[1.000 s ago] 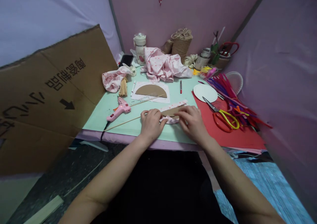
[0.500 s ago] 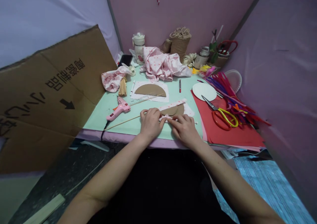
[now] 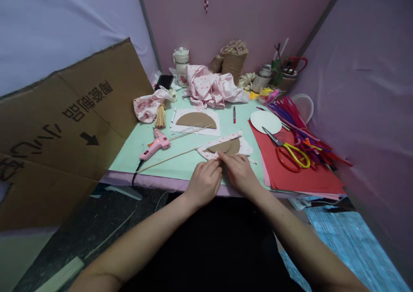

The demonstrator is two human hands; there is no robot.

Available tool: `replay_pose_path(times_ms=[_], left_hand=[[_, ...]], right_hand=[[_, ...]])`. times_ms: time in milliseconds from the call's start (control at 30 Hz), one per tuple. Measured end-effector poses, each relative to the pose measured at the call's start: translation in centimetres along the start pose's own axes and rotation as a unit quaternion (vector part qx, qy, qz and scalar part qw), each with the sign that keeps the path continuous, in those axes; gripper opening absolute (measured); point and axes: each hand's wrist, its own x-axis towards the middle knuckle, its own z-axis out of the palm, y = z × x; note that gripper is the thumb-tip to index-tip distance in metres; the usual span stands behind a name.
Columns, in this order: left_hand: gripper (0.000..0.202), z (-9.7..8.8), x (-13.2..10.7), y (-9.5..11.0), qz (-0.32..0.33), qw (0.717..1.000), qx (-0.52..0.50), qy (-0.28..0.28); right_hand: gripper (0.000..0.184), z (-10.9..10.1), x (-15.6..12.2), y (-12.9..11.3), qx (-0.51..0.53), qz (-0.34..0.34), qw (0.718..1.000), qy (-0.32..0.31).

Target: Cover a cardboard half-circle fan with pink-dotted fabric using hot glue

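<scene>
Both hands meet at the near edge of pale pink dotted fabric (image 3: 247,148), which is folded partly over brown cardboard pieces (image 3: 230,146). My right hand (image 3: 241,171) has its thumb and fingertips pinched on the fabric's edge. My left hand (image 3: 205,179) is closed beside it, its fingertips at the same edge; its thumb side is partly hidden. A thin wooden stick (image 3: 167,159) runs from the fabric's left end toward the table's front. Farther back, a cardboard half-circle (image 3: 196,119) lies on a white dotted fabric sheet (image 3: 206,131).
To the left lie a pink glue gun (image 3: 155,145) and a bundle of sticks (image 3: 160,116). Scissors (image 3: 292,155) and a white disc (image 3: 266,122) rest on red sheets (image 3: 309,182) at right. A large cardboard sheet (image 3: 74,133) leans at the left. Crumpled fabric (image 3: 213,87) sits behind.
My left hand has slid right and toward me, beside my right hand, uncovering the left end of the fabric. My right hand has shifted slightly left. The view has tilted a little.
</scene>
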Motion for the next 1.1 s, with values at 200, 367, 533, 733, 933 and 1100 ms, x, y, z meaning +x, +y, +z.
replay_pose_path(times_ms=[200,367,533,733,933,1100], left_hand=[[0.024,0.7,0.0,-0.1,-0.015,0.999,0.026,0.010],[0.018,0.2,0.6,0.0,-0.020,0.998,0.051,-0.007],[0.012,-0.1,1.2,0.0,-0.018,0.997,0.062,-0.045],[0.013,-0.8,1.2,-0.5,-0.027,1.000,-0.011,0.000],[0.012,-2.7,4.6,-3.5,-0.167,0.986,-0.026,-0.005],[0.011,-2.5,8.1,-5.4,-0.160,0.973,-0.066,-0.155]], right_hand=[[0.044,-3.6,-0.9,2.6,-0.043,0.069,0.994,0.076],[0.028,-10.0,-3.4,9.2,-0.205,0.300,0.931,0.020],[0.020,-11.1,-4.2,12.5,-0.249,0.369,0.881,-0.161],[0.018,-11.2,-2.9,12.6,-0.246,0.396,0.860,-0.206],[0.024,-11.8,-4.9,10.0,-0.218,0.432,0.866,-0.122],[0.040,-10.9,-7.1,7.7,-0.080,0.383,0.919,-0.042]])
